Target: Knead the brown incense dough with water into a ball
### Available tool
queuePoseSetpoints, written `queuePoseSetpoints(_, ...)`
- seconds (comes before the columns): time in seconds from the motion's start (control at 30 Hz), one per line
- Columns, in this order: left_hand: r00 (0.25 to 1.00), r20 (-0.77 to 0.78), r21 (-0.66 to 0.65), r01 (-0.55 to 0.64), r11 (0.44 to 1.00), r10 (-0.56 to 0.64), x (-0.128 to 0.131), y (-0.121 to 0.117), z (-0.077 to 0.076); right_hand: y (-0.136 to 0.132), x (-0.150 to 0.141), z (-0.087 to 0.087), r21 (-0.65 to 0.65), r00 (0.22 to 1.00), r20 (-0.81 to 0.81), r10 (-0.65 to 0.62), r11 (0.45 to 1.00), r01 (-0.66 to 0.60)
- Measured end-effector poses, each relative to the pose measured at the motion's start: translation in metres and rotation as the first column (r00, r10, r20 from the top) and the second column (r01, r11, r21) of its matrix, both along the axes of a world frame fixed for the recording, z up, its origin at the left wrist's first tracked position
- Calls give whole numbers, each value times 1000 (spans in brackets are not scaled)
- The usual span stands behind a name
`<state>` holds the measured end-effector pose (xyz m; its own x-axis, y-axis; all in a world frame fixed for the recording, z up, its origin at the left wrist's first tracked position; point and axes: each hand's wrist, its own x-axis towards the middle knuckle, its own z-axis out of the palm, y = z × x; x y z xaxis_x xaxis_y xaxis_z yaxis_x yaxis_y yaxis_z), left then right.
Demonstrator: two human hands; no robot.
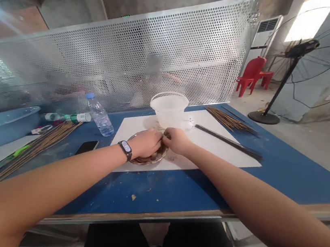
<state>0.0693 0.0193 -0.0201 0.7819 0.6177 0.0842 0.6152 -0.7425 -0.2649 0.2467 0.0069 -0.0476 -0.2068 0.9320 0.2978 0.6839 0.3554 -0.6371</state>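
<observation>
Both hands over a brown-stained dish

1. The dish in front of me looks like shiny metal, coated in a rough brown crust
2. The sheet under it is smooth, matt white paper or card
3. My cup is thin, translucent plastic with a soft sheen
4. The table top is blue painted with a slight gloss, scuffed and gritty with crumbs, and its front edge strip looks like worn wood
5. The pale sticks look like rough, unfinished wood
6. The water bottle is clear, glossy plastic
7. My watch strap is matt black, probably rubber
8. The phone has a glossy black face
9. The screen is perforated sheet metal with a dull silver finish
</observation>
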Motion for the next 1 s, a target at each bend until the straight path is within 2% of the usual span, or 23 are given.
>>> queuePoseSetpoints(0.07, 1000, 3, -47, -14, 999, 14, 5, 3, 0, 0, 0, 1, -20, 1000, 3, -13, 1000, 13)
queuePoseSetpoints(0.17, 997, 4, -106, 71, 992, -71, 0, -3, 7, 1, -2, 2, -42, 999, -5, -33, 999, 32)
queuePoseSetpoints(0.23, 992, 20, -167, 130, 977, -129, -9, -13, 19, 1, -2, 4, -41, 999, -15, -43, 998, 42)
queuePoseSetpoints(0.33, 988, 17, -226, 156, 962, -156, -24, -30, 44, 0, -2, 9, -20, 999, -30, -44, 999, 43)
queuePoseSetpoints(0.43, 995, 0, -180, 98, 979, -99, -32, -41, 58, -4, -4, 15, 9, 999, -41, -16, 1000, 16)
queuePoseSetpoints(0.5, 996, -13, -150, 91, 985, -94, -31, -41, 51, -9, -6, 18, 42, 999, -54, 6, 999, -4)
queuePoseSetpoints(0.63, 991, 0, -77, 132, 988, -132, -22, -30, 19, -16, -8, 20, 113, 994, -88, 69, 992, -59)
queuePoseSetpoints(0.73, 989, 40, -30, 145, 989, -144, -14, -18, 4, -17, -6, 15, 106, 993, -94, 70, 993, -60)
queuePoseSetpoints(0.9, 991, 41, 64, 122, 990, -125, -1, 0, 0, -9, 1, 6, -15, 999, -48, -13, 1000, 13)
queuePoseSetpoints(1.0, 993, -8, 25, 117, 993, -117, 5, 2, 2, -3, 1, 3, -29, 998, -50, -36, 999, 35)
